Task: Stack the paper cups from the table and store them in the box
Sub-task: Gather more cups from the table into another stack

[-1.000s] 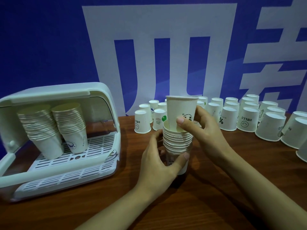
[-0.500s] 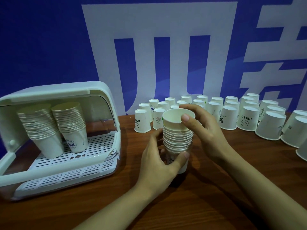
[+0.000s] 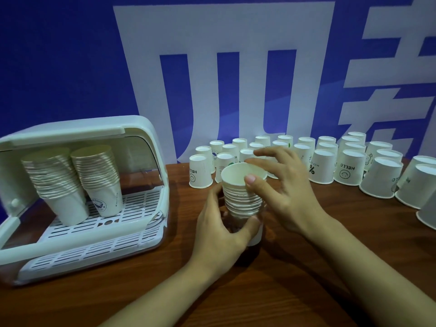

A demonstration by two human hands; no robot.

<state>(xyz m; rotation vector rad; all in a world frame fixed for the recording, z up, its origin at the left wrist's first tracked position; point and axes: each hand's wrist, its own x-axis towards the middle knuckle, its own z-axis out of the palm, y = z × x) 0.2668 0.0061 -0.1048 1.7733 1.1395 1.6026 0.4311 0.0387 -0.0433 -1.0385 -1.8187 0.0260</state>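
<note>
Behind everything, a big blue wall (image 3: 59,67) with huge white shapes fills the top of the frame. Below it a brown wooden table (image 3: 295,291) runs across the bottom. In the middle of the frame stands a stack of paper cups (image 3: 243,197), open end up, one cup pushed inside the next. The left hand (image 3: 221,234) comes up from the bottom and wraps round the lower part of the stack, with its thumb curled across the front and its fingers curled round the far side, so it is gripping the stack. The right hand (image 3: 285,192) comes in from the lower right and sits just beside the top of the stack. Its fingers are spread out and loose, not squeezing anything. Its thumb tip touches the rim of the top cup, and the other fingers reach out over the cup. At the left of the frame sits the white box (image 3: 141,128) with its front lid lifted open. Inside it, on a white rack with slots (image 3: 132,204), stand two more cup stacks (image 3: 70,182), both upright and leaning a little, side by side. Across the middle and right of the frame, at the back of the table near the wall, sit many loose cups (image 3: 349,171), all turned upside down in rows. Some show the word HELLO and a little smiley face, one shows a percent sign.
</note>
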